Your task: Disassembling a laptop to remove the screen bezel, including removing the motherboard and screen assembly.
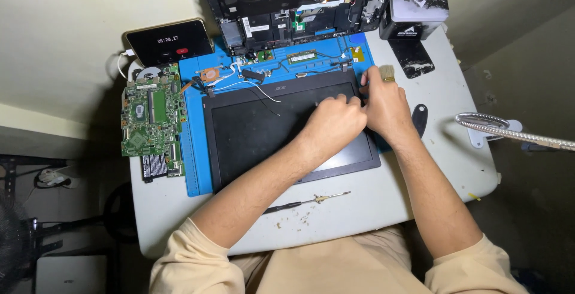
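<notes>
Both hands met at the flat, matte-black laptop screen panel's (263,132) top corner: the right hand (386,105) in a clenched grip on a bristled brush (386,73), the left hand (332,123) curled, its hold unclear.

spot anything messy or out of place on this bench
Yes: small crumbs of debris lie scattered on the table by the screwdriver, and loose wires trail across the screen panel.

Mat (193,168) bright blue. Screen panel (263,132) black, dark grey bezel. Board (151,114) green, grey chips. Table (443,168) pale grey-white. Laptop base (299,0) black inside, with blue and orange ribbon bits. Box (415,11) black with white mottling. Phone (169,41) black screen, red dot. Brush (387,73) tan bristles. Screwdriver (305,202) black handle, brassy shaft. Sleeves (191,264) beige. Lamp neck (515,133) chrome.
</notes>
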